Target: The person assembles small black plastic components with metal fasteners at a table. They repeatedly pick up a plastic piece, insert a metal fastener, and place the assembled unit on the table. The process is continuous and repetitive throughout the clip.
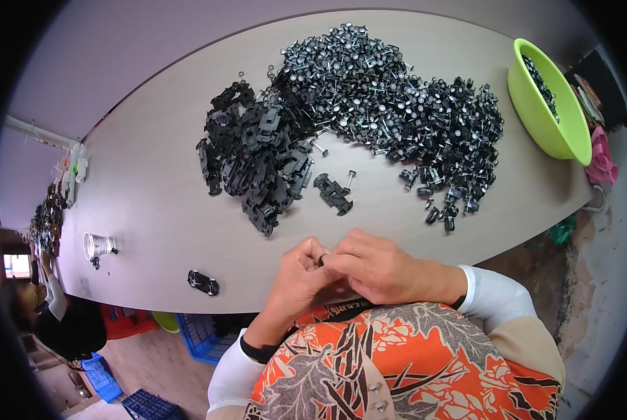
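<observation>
Close to the table's near edge, my left hand and my right hand meet with fingertips pinched together. A small black part shows between them; the fingers hide most of it. Just beyond lie a black toy car chassis and a wheel-and-axle piece. Farther left is a heap of black toy car chassis. A large heap of small black-and-silver wheels, some on axles, spreads across the far middle and right. Left of my hands, a chassis with wheels lies alone.
A lime-green basin with small dark parts stands at the right table edge. A clear cup sits at left. Another person is at the far left by a second pile. Blue crates stand below the table.
</observation>
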The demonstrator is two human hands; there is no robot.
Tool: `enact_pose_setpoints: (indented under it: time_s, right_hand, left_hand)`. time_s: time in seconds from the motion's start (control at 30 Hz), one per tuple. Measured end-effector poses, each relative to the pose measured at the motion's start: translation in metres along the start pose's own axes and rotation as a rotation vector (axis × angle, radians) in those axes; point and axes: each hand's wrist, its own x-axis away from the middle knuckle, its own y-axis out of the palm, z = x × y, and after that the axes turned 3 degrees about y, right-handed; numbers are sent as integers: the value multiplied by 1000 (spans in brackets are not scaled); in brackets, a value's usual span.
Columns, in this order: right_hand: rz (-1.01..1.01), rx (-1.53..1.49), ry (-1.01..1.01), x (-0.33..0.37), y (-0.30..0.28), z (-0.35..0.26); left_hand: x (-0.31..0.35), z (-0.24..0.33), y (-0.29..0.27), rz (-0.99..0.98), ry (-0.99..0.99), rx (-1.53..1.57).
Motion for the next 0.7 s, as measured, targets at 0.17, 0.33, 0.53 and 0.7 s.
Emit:
enact_pose_setpoints:
  time_s: [0.17, 0.33, 0.53, 0.7]
  right_hand:
    - [93, 105, 138, -17, -23, 18]
    - [146, 410, 298, -28, -26, 45]
    - [105, 459, 300, -31, -25, 58]
    - [57, 460, 372, -27, -33, 49]
  left_hand:
    - [32, 28, -4, 300, 90, -168]
    - [80, 46, -53, 577, 241, -414]
    - [98, 68, -87, 988, 288, -1379]
    - [56, 68, -55, 846, 527, -1275]
